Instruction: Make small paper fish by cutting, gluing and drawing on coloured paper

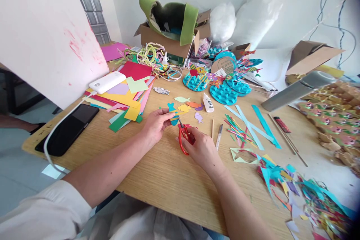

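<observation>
Black lettering runs down the white glue bottle [208,104] right of centre in the frame, but you can't make it out from here. The round cardboard disc [224,66] at upper centre-right carries dark print and a white label, both too small to read. On the white power bank [107,82], at centre-left, you see a small grey mark, also unreadable.

Your left hand [155,126], at the middle of the frame, is pinched together, thumb against fingers, on a blue paper fish [173,120] and a narrow yellow strip [181,113] lying across it. The fish is held up just above the table [168,180], its tail toward the top of the frame. Your right hand [201,146], just right of the middle, is curled around the handles of the red scissors [183,141]; their blades point up and left, at the strip and the fish. You can't tell whether the blades touch the paper or how far apart they stand.

Your left forearm slants up from the lower left, its pale sleeve pushed back near the elbow. Your right forearm rises from the bottom right, bare, with the wrist bent inward and the knuckles uppermost.
</observation>
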`<act>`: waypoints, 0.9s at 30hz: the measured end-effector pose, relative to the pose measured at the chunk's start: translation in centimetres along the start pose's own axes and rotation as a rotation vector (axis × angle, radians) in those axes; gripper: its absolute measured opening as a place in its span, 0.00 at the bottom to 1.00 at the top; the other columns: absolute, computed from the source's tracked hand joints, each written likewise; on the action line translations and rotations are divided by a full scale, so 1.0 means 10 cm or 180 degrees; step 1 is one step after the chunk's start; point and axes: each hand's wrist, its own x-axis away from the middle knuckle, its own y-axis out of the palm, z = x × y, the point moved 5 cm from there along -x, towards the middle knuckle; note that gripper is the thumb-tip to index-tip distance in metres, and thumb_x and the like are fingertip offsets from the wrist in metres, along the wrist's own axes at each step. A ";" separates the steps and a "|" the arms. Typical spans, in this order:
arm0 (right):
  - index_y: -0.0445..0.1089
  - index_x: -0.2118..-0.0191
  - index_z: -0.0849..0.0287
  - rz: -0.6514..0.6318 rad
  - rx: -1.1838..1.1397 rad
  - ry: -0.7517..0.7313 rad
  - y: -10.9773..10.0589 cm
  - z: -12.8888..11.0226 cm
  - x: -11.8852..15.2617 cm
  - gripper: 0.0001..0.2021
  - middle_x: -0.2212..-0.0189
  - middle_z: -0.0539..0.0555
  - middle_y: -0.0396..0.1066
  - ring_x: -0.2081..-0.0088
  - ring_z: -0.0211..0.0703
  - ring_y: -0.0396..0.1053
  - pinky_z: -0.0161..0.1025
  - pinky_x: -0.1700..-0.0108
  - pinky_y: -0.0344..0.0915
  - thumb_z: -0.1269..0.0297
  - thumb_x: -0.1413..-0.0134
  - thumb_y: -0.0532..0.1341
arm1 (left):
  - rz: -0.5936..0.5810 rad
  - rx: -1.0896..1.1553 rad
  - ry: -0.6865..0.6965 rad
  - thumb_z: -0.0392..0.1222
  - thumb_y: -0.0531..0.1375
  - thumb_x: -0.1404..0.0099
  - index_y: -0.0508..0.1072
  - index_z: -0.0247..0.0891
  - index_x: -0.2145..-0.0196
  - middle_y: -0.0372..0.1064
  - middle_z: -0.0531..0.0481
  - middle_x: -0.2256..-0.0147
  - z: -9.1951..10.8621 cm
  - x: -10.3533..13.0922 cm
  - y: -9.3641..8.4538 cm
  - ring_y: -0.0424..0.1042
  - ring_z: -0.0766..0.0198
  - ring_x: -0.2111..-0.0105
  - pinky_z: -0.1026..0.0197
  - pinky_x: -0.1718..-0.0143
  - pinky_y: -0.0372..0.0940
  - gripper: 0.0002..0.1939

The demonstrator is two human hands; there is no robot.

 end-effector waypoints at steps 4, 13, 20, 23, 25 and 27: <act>0.71 0.63 0.58 0.0030 -0.0087 0.0083 -0.01 0.01 0.00 0.14 0.78 0.50 0.69 0.77 0.41 0.65 0.35 0.72 0.57 0.52 0.43 0.60 | -0.0010 -0.0032 -0.0008 0.30 0.71 0.52 0.78 0.32 0.73 0.76 0.49 0.71 0.00 0.01 0.01 0.73 0.68 0.73 0.65 0.70 0.68 0.07; 0.70 0.66 0.57 0.0019 -0.0200 0.0188 0.00 0.02 -0.01 0.13 0.80 0.49 0.67 0.79 0.40 0.63 0.35 0.73 0.55 0.52 0.43 0.59 | 0.0034 0.0039 -0.0048 0.28 0.69 0.52 0.78 0.33 0.74 0.76 0.49 0.72 0.00 0.02 0.01 0.73 0.68 0.74 0.65 0.70 0.68 0.07; 0.68 0.68 0.57 -0.0020 -0.0341 0.0260 0.01 0.01 -0.01 0.13 0.81 0.48 0.65 0.80 0.39 0.60 0.35 0.74 0.54 0.51 0.42 0.59 | -0.0003 0.0078 -0.0058 0.28 0.69 0.52 0.78 0.33 0.75 0.76 0.49 0.73 0.00 0.03 0.02 0.73 0.68 0.74 0.65 0.71 0.68 0.06; 0.69 0.68 0.57 -0.0033 -0.0392 0.0265 0.01 0.01 -0.01 0.14 0.82 0.47 0.65 0.80 0.39 0.59 0.35 0.74 0.54 0.51 0.42 0.58 | 0.0017 0.0068 -0.0054 0.28 0.70 0.53 0.77 0.33 0.74 0.76 0.49 0.73 0.00 0.03 0.03 0.73 0.68 0.74 0.65 0.70 0.68 0.07; 0.68 0.68 0.57 -0.0031 -0.0427 0.0284 0.01 0.01 0.00 0.13 0.82 0.47 0.64 0.80 0.38 0.59 0.35 0.74 0.54 0.52 0.42 0.59 | 0.0010 0.0066 -0.0052 0.28 0.70 0.53 0.77 0.33 0.74 0.76 0.50 0.73 0.01 0.03 0.03 0.73 0.68 0.74 0.65 0.70 0.68 0.07; 0.68 0.69 0.57 -0.0016 -0.0467 0.0293 0.02 0.00 0.00 0.13 0.82 0.47 0.64 0.80 0.38 0.59 0.35 0.74 0.54 0.52 0.42 0.59 | -0.0004 0.0077 -0.0053 0.28 0.70 0.53 0.77 0.33 0.74 0.76 0.50 0.73 0.00 0.03 0.03 0.73 0.68 0.75 0.65 0.70 0.68 0.07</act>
